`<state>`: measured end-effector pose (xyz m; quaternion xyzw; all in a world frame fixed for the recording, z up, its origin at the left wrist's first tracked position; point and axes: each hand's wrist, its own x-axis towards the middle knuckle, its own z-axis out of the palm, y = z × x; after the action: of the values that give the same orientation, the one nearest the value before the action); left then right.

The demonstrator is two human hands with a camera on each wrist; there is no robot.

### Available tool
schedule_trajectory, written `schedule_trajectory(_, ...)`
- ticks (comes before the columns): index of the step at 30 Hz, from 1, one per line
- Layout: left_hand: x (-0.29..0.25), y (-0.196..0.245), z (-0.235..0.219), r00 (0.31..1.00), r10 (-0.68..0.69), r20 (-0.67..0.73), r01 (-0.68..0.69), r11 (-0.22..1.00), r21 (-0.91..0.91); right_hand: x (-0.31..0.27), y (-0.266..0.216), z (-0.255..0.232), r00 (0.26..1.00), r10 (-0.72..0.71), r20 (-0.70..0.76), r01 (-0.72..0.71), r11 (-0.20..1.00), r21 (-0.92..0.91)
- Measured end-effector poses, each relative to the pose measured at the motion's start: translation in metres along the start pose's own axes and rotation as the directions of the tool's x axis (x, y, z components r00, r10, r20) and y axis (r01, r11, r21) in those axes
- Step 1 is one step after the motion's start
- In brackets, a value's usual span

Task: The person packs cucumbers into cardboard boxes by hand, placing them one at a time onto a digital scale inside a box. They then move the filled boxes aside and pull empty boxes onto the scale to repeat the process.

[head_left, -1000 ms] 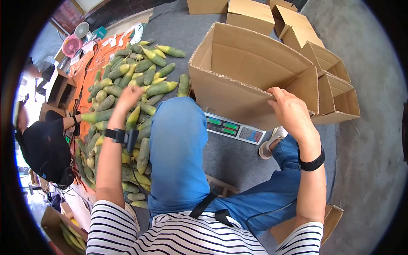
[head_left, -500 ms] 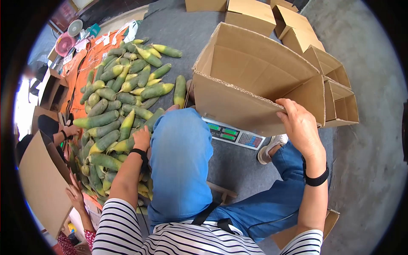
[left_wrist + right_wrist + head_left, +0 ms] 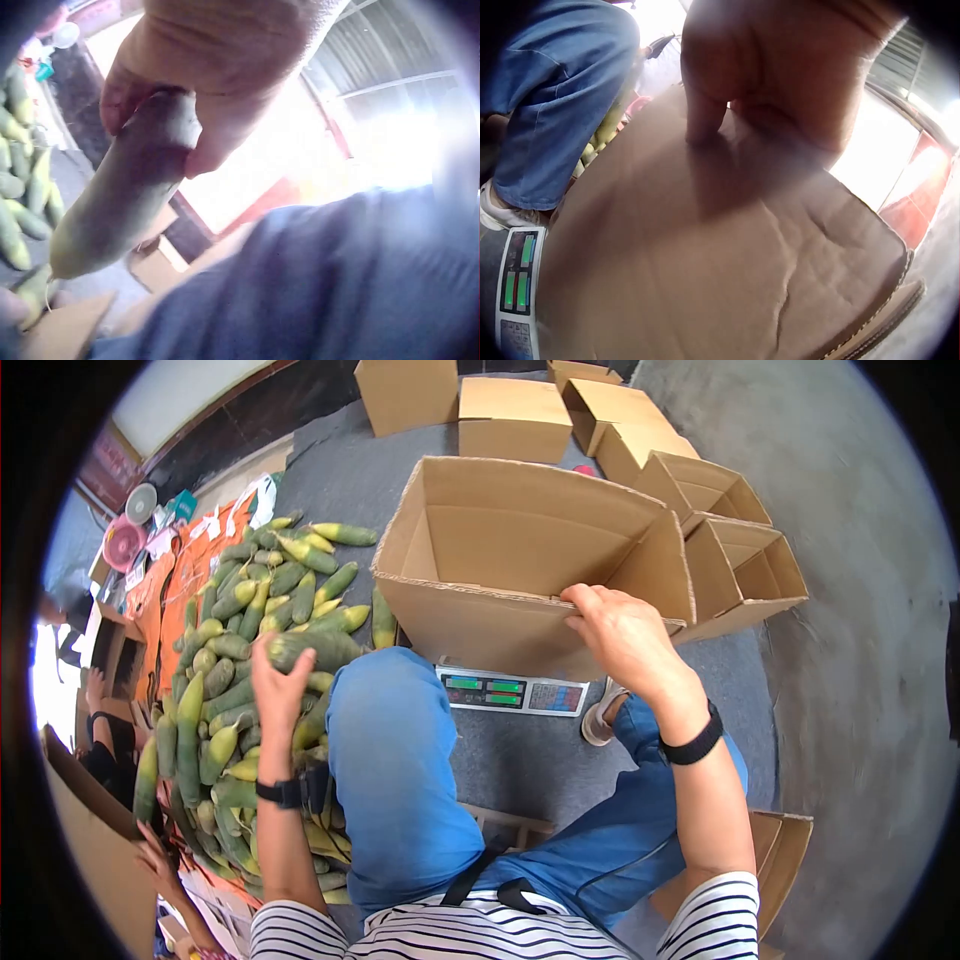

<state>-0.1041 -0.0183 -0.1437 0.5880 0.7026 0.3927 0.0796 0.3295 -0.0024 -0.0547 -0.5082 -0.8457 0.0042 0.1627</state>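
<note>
My left hand [image 3: 278, 685] grips a thick green radish [image 3: 328, 648] above the left side of the pile. In the left wrist view, thumb and fingers close round one end of this radish [image 3: 124, 195], and its paler tip points down. My right hand [image 3: 632, 640] pinches the near top rim of a tall open cardboard box [image 3: 480, 615]. In the right wrist view, the thumb presses on the box's creased outer wall [image 3: 667, 255]. Beneath the box a digital scale [image 3: 510, 693] shows green-lit displays. Heaped green radishes [image 3: 218, 678] lie left of my knee.
More cardboard boxes [image 3: 515, 435] stand behind and to the right of the open one, and another box [image 3: 785, 850] sits by my right arm. Other people's hands [image 3: 155, 860] and a large carton [image 3: 95, 840] are at the left. An orange sheet [image 3: 160, 625] spreads under the pile.
My left hand reached down into the pile and has now lifted a radish from it. The right hand stays on the box rim. The head view has shifted, and a carton has come in at left.
</note>
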Motion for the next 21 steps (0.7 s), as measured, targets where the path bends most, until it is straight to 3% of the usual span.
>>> schedule_trajectory(2, 0.008, 0.085, -0.038, 0.986, 0.090, -0.139, -0.098, 0.994, -0.052, -0.001, 0.001, 0.001, 1.000, 0.020, -0.003, -0.020, 1.000, 0.008)
schedule_trajectory(3, 0.013, 0.105, -0.049, 0.969, 0.138, -0.206, -0.195, 0.936, -0.292, -0.001, 0.001, 0.002, 1.000, 0.028, 0.010, -0.028, 1.000, 0.009)
schedule_trajectory(5, 0.021, 0.162, -0.076, 0.908, 0.297, -0.297, -0.359, 0.915, -0.184, -0.003, 0.001, 0.005, 0.999, 0.038, 0.014, -0.038, 0.999, 0.018)
schedule_trajectory(6, 0.025, 0.184, -0.079, 0.895, 0.311, -0.319, -0.410, 0.856, -0.315, -0.003, 0.002, 0.006, 0.999, 0.037, 0.023, -0.037, 0.999, 0.024)
schedule_trajectory(10, 0.040, 0.240, -0.055, 0.904, 0.397, -0.158, -0.425, 0.791, -0.440, -0.004, 0.003, 0.007, 0.998, 0.047, 0.041, -0.049, 0.998, 0.034)
schedule_trajectory(13, 0.052, 0.258, -0.003, 0.847, 0.532, 0.020, -0.520, 0.834, -0.183, -0.004, 0.003, 0.005, 0.997, 0.044, 0.068, -0.046, 0.998, 0.035)
schedule_trajectory(16, 0.066, 0.244, 0.060, 0.687, 0.696, 0.209, -0.707, 0.707, -0.033, -0.005, 0.003, 0.005, 0.996, 0.039, 0.075, -0.041, 0.999, 0.026)
schedule_trajectory(18, 0.071, 0.242, 0.073, 0.715, 0.582, 0.387, -0.637, 0.771, 0.017, -0.003, 0.004, 0.005, 0.996, 0.038, 0.076, -0.040, 0.999, 0.015)
schedule_trajectory(21, 0.085, 0.257, 0.052, 0.716, 0.645, 0.269, -0.607, 0.765, -0.217, -0.004, 0.006, 0.006, 0.998, 0.034, 0.058, -0.034, 0.999, 0.005)
